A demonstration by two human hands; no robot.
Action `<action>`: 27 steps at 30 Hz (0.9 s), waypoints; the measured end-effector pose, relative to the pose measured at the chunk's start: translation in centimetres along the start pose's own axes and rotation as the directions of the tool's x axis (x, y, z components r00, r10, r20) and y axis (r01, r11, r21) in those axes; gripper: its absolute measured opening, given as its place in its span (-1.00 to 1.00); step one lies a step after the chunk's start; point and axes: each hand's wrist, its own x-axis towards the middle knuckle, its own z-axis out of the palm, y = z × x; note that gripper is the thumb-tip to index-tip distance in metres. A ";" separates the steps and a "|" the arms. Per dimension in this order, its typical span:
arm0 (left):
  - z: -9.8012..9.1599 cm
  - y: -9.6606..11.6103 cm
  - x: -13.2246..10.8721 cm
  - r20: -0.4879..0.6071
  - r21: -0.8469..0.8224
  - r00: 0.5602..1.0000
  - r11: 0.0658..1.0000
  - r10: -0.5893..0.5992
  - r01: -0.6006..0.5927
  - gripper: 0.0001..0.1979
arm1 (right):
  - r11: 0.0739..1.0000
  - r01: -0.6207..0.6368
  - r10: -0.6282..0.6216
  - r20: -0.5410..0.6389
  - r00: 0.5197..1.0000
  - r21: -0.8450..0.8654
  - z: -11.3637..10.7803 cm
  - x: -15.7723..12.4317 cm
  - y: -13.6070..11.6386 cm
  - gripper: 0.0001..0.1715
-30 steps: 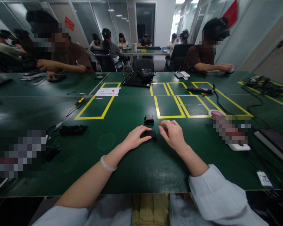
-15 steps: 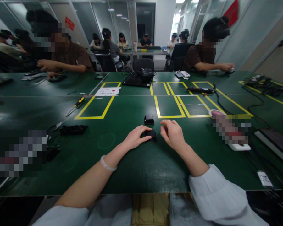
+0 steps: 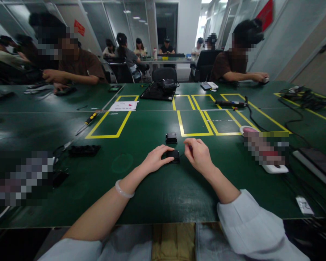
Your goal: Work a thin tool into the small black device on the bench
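My left hand (image 3: 157, 158) grips the left side of a small black box-shaped part (image 3: 174, 155), which rests on the green table. Thumb and fingers reach over its edges and cover part of it. Just right of the part, my right hand (image 3: 197, 154) is closed in a pinch. A thin dark line shows between its fingertips and the part, too small to make out. A second black box-shaped part (image 3: 171, 137) sits slightly farther off, beyond the first and apart from both hands.
Yellow tape rectangles (image 3: 197, 135) mark the green table (image 3: 152, 203). A dark ribbed piece (image 3: 84, 150) and a yellow-black screwdriver (image 3: 91, 118) lie left. A blurred white-edged object (image 3: 275, 169), a black corded tool (image 3: 230, 104) and cables lie right. Two people sit across the table.
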 end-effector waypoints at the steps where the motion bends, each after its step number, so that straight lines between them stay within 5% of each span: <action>1: 0.0 0.0 0.0 0.000 -0.002 1.000 1.000 0.001 -0.001 -0.63 | 1.000 0.003 -0.003 -0.002 1.000 -0.002 0.0 0.0 0.0 -0.83; 27: 0.0 -0.1 0.0 0.005 0.005 1.000 1.000 0.003 -0.003 -0.65 | 1.000 0.001 -0.001 -0.002 1.000 -0.022 -0.2 0.1 -0.3 -0.85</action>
